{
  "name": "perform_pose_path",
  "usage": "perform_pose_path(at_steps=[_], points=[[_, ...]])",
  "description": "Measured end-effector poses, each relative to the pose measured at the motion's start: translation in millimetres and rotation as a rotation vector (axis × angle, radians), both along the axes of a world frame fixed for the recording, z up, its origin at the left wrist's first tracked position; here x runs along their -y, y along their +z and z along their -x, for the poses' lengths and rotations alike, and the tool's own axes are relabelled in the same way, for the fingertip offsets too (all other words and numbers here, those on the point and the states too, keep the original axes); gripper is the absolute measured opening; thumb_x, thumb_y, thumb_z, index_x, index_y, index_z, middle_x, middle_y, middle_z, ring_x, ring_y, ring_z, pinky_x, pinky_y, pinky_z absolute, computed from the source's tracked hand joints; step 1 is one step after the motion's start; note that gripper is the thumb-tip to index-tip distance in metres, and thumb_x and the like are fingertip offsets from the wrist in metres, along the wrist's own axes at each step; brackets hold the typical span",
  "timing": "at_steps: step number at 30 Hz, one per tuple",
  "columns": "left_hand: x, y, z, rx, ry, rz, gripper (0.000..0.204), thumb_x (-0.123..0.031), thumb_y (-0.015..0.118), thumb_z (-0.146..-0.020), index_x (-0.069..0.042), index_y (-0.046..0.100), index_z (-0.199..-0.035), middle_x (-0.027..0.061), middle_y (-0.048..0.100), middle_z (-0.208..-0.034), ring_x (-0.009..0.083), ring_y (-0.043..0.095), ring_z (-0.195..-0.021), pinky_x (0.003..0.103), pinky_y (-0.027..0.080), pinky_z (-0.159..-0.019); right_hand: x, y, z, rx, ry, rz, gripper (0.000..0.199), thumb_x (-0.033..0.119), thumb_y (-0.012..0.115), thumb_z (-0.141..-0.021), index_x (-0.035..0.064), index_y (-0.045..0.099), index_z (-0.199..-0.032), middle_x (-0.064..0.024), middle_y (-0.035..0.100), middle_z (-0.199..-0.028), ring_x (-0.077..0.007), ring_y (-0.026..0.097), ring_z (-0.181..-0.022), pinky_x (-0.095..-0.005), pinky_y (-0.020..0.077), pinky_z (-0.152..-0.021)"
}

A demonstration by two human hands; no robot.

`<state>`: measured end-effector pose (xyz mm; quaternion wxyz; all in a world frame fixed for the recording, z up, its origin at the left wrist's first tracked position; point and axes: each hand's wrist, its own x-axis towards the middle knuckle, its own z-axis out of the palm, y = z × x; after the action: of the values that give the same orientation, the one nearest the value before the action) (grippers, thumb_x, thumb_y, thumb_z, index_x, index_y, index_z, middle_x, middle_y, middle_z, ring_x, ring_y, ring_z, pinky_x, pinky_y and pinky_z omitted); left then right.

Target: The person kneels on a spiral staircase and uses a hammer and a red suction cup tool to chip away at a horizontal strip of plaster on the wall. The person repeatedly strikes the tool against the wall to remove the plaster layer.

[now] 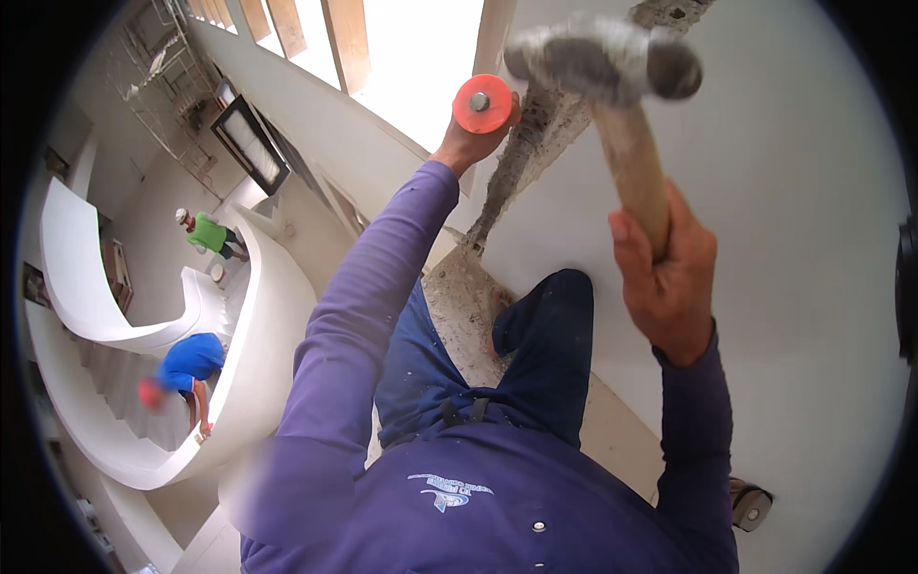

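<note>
My left hand is closed around a chisel with a round orange-red hand guard and a metal striking end in its middle. The chisel's tip is hidden beneath the guard and hand. A rough chipped groove runs down the pale wall beside that hand. Raised on the right, my right hand grips the wooden handle of a hammer. The hammer's worn, dusty head is slightly blurred, up and to the right of the chisel, apart from it. Broken, rough masonry shows between my legs.
On the left, a curved white stair wall drops away. A person in blue bends over the stairs; another in green stands lower. Scaffolding and a bright window with wooden bars lie beyond. A boxy object sits lower right.
</note>
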<state>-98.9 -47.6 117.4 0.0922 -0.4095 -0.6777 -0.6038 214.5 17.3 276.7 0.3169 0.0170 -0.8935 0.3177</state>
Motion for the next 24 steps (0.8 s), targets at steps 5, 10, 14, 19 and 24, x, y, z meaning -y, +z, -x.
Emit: perform_pose_path(at_steps=[5, 10, 14, 19, 24], points=[[-13, -13, 0, -0.160, 0.013, -0.204, 0.018, -0.013, 0.078, -0.090, -0.007, 0.066, -0.102, 0.0060, 0.068, -0.095, 0.0211, 0.067, -0.089, 0.036, 0.054, -0.077, -1, 49, 65, 0.005, 0.076, -0.624, 0.030, 0.030, 0.067, -0.101, 0.0015, 0.059, -0.101, -0.0177, 0.065, -0.073, -0.0334, 0.070, -0.063, -0.0427, 0.0534, -0.057], [-8, -26, 0, -0.133, 0.047, -0.205, 0.022, -0.008, 0.075, -0.090, -0.007, 0.069, -0.112, 0.0082, 0.070, -0.107, 0.0233, 0.068, -0.101, 0.038, 0.055, -0.089, -10, 63, 90, 0.283, 0.046, -1.072, 0.033, 0.035, 0.064, -0.102, 0.0027, 0.060, -0.096, -0.0178, 0.070, -0.083, -0.0341, 0.071, -0.074, -0.0451, 0.0565, -0.066], [-8, -19, -3, -0.273, 0.132, -0.286, 0.019, -0.012, 0.078, -0.088, -0.006, 0.066, -0.101, 0.0061, 0.069, -0.096, 0.0232, 0.067, -0.089, 0.036, 0.055, -0.079, 40, 102, 90, -0.063, 0.239, -0.888, 0.030, 0.031, 0.065, -0.103, 0.0014, 0.058, -0.102, -0.0183, 0.066, -0.076, -0.0337, 0.069, -0.067, -0.0445, 0.0543, -0.064], [-20, -1, -5, -0.191, 0.133, -0.256, 0.021, -0.012, 0.079, -0.085, -0.006, 0.066, -0.100, 0.0074, 0.069, -0.092, 0.0231, 0.067, -0.085, 0.037, 0.055, -0.076, 45, 95, 85, -0.020, 0.333, -0.644, 0.031, 0.029, 0.066, -0.102, -0.0016, 0.060, -0.102, -0.0169, 0.070, -0.076, -0.0330, 0.073, -0.070, -0.0441, 0.0566, -0.063], [-23, 30, -9, -0.138, 0.108, -0.073, 0.023, -0.014, 0.079, -0.085, -0.005, 0.067, -0.103, 0.0080, 0.071, -0.092, 0.0240, 0.071, -0.089, 0.038, 0.057, -0.079, -7, 72, 95, 0.367, 0.048, -0.961, 0.035, 0.030, 0.068, -0.100, -0.0050, 0.065, -0.101, -0.0182, 0.068, -0.073, -0.0355, 0.072, -0.070, -0.0470, 0.0568, -0.065]])
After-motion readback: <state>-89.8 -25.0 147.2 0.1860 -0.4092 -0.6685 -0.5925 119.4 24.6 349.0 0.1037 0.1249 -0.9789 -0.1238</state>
